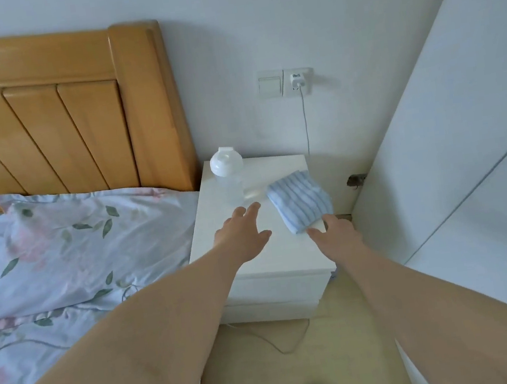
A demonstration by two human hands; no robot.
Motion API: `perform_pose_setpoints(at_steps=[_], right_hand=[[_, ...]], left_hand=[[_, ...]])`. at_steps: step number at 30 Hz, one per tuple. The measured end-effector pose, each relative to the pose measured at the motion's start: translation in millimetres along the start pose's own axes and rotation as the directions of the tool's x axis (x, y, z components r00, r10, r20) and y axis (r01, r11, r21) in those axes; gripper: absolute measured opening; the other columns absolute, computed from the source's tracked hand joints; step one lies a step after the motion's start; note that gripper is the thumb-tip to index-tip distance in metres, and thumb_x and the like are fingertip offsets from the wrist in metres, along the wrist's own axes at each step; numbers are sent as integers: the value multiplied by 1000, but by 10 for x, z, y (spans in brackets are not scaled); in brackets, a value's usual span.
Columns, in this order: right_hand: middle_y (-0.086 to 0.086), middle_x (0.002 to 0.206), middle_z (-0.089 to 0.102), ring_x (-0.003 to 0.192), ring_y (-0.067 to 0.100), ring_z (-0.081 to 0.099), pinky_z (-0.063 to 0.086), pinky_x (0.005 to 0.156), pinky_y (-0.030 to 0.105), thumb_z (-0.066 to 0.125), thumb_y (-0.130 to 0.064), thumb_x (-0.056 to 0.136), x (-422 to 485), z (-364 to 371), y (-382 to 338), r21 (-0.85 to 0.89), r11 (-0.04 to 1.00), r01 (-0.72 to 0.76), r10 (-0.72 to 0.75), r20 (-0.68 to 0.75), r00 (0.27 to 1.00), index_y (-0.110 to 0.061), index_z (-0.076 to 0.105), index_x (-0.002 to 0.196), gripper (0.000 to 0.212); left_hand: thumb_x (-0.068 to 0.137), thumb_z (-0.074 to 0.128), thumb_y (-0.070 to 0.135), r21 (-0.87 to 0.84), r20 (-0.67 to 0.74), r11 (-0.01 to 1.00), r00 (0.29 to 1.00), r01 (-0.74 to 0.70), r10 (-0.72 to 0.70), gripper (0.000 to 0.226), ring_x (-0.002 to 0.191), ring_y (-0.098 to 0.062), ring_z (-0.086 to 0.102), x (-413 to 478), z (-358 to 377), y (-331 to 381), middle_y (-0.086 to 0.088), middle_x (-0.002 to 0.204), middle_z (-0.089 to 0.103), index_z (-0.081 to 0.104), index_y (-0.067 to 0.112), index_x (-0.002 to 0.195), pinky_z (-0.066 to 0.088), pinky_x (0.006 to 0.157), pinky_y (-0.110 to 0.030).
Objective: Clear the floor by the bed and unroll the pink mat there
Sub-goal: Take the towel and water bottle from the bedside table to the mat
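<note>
Both my arms reach out over the white nightstand (pixel 256 272) beside the bed (pixel 62 265). My left hand (pixel 243 233) hovers with fingers spread just in front of a clear water bottle (pixel 228 175) with a white lid. My right hand (pixel 336 234) has its fingertips at the near edge of a folded blue-and-white striped cloth (pixel 300 203) lying on the nightstand's right side. Whether the fingers pinch the cloth or only touch it is unclear. The pink mat is not in view.
A wooden headboard (pixel 75 118) stands at the left, with a floral pillow (pixel 75 247) below it. A charger (pixel 297 80) is plugged into the wall socket, its cable trailing across the beige floor (pixel 284 365). A white wardrobe (pixel 467 163) closes off the right side.
</note>
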State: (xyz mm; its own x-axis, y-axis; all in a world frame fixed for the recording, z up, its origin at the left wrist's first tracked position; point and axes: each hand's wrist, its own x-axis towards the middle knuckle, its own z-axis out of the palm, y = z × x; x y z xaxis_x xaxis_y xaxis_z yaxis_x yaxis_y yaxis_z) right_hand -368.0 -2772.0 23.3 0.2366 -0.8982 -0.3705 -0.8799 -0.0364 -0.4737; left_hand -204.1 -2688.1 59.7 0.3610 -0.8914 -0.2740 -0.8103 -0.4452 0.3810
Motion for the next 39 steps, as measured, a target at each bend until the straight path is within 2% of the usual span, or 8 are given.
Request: perform_pose_setpoints(at_steps=[3,13,16,19,24,30,35,39], right_hand=[[4,101,43,104,29,49,42,95,44,40,-43,90,403,6,124,-6,1000,-18,18,43,999,-19,46,124,43],[6,141,41,122,31,47,42,102,46,39,-31,93,1881,117,591,-24,998,-63,67,260,963,-29,33,144,51],[5,151,29,129,32,42,39,105,46,39,-33,95,2291,158,650,-57,998,-25,40,287,957,-26,28,147,54],[-1,161,6,144,26,21,31,111,45,39,-35,97,2541,253,633,-121,988,91,-48,324,945,-23,25,148,54],[2,154,20,139,24,28,37,106,41,47,-28,92,2829,520,599,-32,982,185,-152,438,886,-12,35,140,52],[-1,146,31,136,21,31,40,104,40,45,-7,88,2893,522,631,80,982,169,-186,506,842,-12,40,138,50],[4,128,48,117,26,48,42,94,37,45,-2,86,2858,384,564,86,985,153,-175,529,830,-9,52,120,35],[5,133,51,122,27,48,41,95,32,41,-7,92,2738,199,427,76,989,123,-145,519,843,-20,49,135,46]], left_hand=[[95,48,34,-71,38,994,996,86,-83,64,118,-28,51,410,158,146,-2,144,37,14,19,148,47,89,-38],[94,49,28,-290,217,845,891,449,-399,58,88,-23,47,1906,855,577,-6,111,47,23,11,143,39,72,-32],[94,52,29,-397,282,729,830,557,-481,67,106,-28,50,2266,1088,623,-6,135,39,15,14,148,44,83,-35],[90,59,36,-495,347,596,772,633,-532,89,141,-27,26,2466,1281,635,3,159,1,-4,22,152,32,108,-45],[88,63,39,-673,436,262,658,691,-614,93,141,-30,28,2721,1486,551,-2,158,16,-2,23,152,31,111,-47],[88,64,30,-796,479,-21,607,606,-634,78,125,-30,43,2874,1515,632,-6,143,39,16,18,149,38,96,-43],[84,69,16,-792,509,-42,621,609,-596,40,107,-33,61,2854,1408,725,-14,120,62,54,4,119,50,90,-40],[85,66,14,-784,505,-14,624,621,-596,16,95,-31,60,2700,1126,664,-12,98,63,58,6,95,50,93,-42]])
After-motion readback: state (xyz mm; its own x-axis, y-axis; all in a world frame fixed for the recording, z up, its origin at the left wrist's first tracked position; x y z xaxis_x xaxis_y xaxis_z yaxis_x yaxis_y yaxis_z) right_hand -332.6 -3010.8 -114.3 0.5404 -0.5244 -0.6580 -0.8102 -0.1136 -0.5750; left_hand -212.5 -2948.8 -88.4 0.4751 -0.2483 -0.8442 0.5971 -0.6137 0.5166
